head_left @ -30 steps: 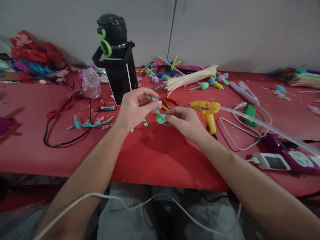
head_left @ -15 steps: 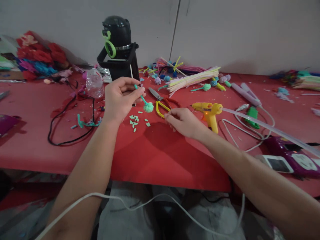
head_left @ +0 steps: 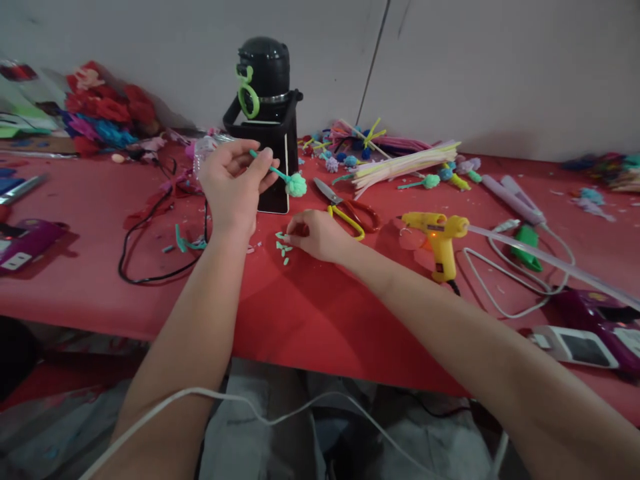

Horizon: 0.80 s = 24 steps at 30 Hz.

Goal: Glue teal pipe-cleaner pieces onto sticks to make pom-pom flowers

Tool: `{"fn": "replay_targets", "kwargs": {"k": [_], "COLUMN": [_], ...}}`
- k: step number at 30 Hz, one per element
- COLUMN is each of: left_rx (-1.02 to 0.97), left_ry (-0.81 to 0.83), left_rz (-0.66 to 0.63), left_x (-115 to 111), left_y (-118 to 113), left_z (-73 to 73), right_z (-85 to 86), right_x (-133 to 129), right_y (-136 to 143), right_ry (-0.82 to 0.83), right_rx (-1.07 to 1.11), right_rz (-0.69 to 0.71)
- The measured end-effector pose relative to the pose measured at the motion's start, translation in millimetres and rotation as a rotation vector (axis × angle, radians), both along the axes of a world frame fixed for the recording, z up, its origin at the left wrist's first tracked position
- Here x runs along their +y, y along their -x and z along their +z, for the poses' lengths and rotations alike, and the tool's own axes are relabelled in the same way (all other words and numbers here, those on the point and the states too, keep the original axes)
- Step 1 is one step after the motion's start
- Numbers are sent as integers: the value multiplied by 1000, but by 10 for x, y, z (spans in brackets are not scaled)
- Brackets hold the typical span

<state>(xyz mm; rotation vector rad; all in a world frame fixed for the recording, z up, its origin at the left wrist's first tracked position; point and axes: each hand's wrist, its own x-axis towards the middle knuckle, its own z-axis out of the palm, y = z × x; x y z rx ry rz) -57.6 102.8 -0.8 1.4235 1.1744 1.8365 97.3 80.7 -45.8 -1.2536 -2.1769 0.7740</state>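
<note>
While the left hand (head_left: 233, 181) held its stem (head_left: 279, 174) in a pinching grip, the fluffy green flower (head_left: 296, 185) was raised above the red surface (head_left: 305, 327), by the black bottle (head_left: 265, 70). Nearer, the right hand (head_left: 319, 235) was at some small green pieces (head_left: 284, 248), its grip narrow; whether it held one could not be told. Just to the right lay scissors (head_left: 331, 195); farther right, a yellow glue gun (head_left: 443, 248). Pale pipe cleaners (head_left: 405, 164) lay bundled on the far side.

On tabletop (head_left: 320, 327): cut pieces (head_left: 284, 247) beside right hand (head_left: 320, 237) | stemmed pom-pom (head_left: 296, 185) in left hand (head_left: 231, 187), before flask (head_left: 265, 73) | scissors (head_left: 336, 199) right of flask | glue gun (head_left: 442, 247) right of scissors | pipe-cleaner bundle (head_left: 405, 167) behind scissors
</note>
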Motion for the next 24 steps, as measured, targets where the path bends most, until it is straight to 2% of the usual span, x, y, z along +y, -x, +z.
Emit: {"fn": "replay_targets", "kwargs": {"k": [4,9,14,17,24], "left_rx": [-38,12,-67,-61,-199], "left_ry": [-23,1,-40,2,-24], "left_rz": [-7,-29,-17,-4,-38], "left_x": [-6,-4,2,0,-26], "left_y": [-1,4,-9,1,-11], "left_z": [-8,-30,-17,11,55], "right_z": [19,81,45,33,148], "right_x": [-13,-49,-48,-36,-81], "right_y": [9,-75,-61,-3,37], "right_ry": [9,7,-43,-56,-19], "right_rx": [-31,-49,-53,-96,-230], "right_rz": [-2,-6,82,106,71]}}
